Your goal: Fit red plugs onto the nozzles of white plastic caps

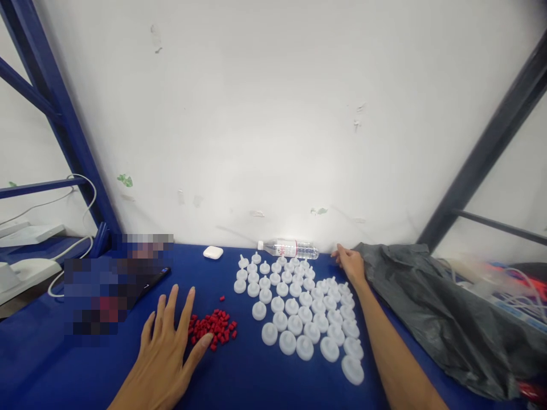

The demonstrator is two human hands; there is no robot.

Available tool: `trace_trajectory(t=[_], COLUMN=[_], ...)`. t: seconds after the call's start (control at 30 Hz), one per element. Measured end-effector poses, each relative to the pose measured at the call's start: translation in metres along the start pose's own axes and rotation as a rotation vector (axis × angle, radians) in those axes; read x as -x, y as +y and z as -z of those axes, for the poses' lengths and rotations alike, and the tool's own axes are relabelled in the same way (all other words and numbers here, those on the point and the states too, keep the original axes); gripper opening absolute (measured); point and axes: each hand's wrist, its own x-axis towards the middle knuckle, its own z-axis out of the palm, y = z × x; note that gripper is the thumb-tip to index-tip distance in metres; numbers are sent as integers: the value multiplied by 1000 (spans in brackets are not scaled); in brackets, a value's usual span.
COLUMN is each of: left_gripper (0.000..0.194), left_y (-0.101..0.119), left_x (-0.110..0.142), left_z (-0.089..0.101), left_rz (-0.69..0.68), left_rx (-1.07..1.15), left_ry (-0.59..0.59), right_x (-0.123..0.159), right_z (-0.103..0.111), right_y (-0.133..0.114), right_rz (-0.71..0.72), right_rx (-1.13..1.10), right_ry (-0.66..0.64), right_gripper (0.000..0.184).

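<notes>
My left hand (166, 347) lies flat on the blue table (239, 381), fingers spread, thumb touching a small heap of red plastic bits (212, 328). To the right stand several rows of white round caps (299, 307), each with a small nub on top. My right hand (351, 265) reaches to the far edge of the caps, by the wall, fingers curled loosely down onto the table beside a grey plastic bag (440, 319). I cannot see anything held in it.
A clear water bottle (288, 249) lies on its side against the white wall. A white earbud case (212, 252) sits left of it. A dark phone (149, 282) lies at the left. Blue rack posts (64, 125) frame both sides; cables and boxes sit beyond them.
</notes>
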Motion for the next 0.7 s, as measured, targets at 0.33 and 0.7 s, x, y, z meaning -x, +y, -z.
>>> trace_trajectory(t=[0.33, 0.7], left_gripper=[81, 81], left_y=[3, 0], left_x=[-3, -1], left_z=[2, 0], left_rz=[30, 13], left_rx=[30, 4], left_ry=[-11, -25], right_x=[0, 1], right_z=[1, -1], right_y=[0, -1], right_rz=[44, 29], right_rx=[-20, -22], right_ry=[14, 18], right_gripper=[37, 38])
